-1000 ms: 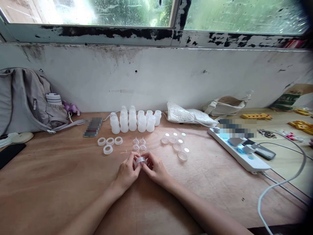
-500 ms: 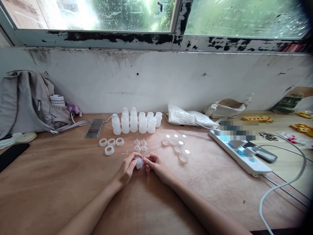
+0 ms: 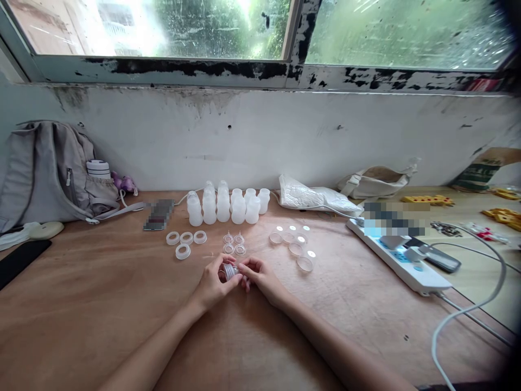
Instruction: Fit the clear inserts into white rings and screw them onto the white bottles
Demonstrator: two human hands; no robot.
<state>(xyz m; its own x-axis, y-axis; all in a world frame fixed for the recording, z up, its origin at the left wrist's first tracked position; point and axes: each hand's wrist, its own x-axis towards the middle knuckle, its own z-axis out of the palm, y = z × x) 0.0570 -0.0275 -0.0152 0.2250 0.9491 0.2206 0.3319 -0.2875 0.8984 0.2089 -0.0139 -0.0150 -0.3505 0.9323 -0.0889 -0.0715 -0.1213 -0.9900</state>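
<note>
Between my hands is a small ribbed, clear plastic piece [image 3: 230, 271]. My left hand [image 3: 214, 279] has its fingers and thumb closed round it. From the right, my right hand [image 3: 257, 275] pinches its other end; its fingertips partly hide that end. Just beyond my hands lie several clear nipple-like parts [image 3: 240, 249]. White rings [image 3: 183, 251] rest to their left. Clear round covers [image 3: 305, 264] and small white discs [image 3: 311, 254] are spread to the right. Farther back, frosted white bottles [image 3: 238, 210] stand in a group, some with clear tops.
A grey backpack [image 3: 52, 168] and a phone [image 3: 159, 213] are at the left. White plastic packaging [image 3: 313, 198] lies by the wall. At the right are a power strip [image 3: 411, 266], a looping cable [image 3: 468, 307] and yellow parts [image 3: 427, 200].
My left thumb has moved right along the front of the clear piece, and more of my left fingers show behind it. The view has shifted slightly.
</note>
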